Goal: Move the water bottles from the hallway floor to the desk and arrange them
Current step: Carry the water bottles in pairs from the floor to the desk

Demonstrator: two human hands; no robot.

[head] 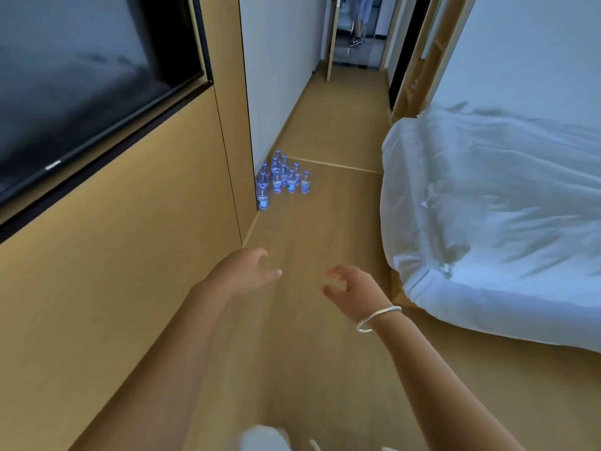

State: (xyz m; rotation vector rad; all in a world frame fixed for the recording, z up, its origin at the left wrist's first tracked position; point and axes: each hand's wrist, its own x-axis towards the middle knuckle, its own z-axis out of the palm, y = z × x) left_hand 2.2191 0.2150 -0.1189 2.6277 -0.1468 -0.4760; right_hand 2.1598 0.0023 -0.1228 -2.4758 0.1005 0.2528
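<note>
Several clear water bottles [283, 177] with blue caps and blue labels stand upright in a cluster on the wooden hallway floor, against the corner of the white wall. My left hand [245, 271] and my right hand [353, 288] are stretched out in front of me, well short of the bottles. Both hold nothing, and their fingers are loosely spread and slightly curled. A silver bangle sits on my right wrist. No desk is in view.
A wood-panelled wall [130, 271] with a dark television screen [81, 86] runs along my left. A bed with rumpled white bedding [487, 216] fills the right. The wooden floor [325, 131] leads down a narrow hallway to an open door, where a person's legs [357, 24] show.
</note>
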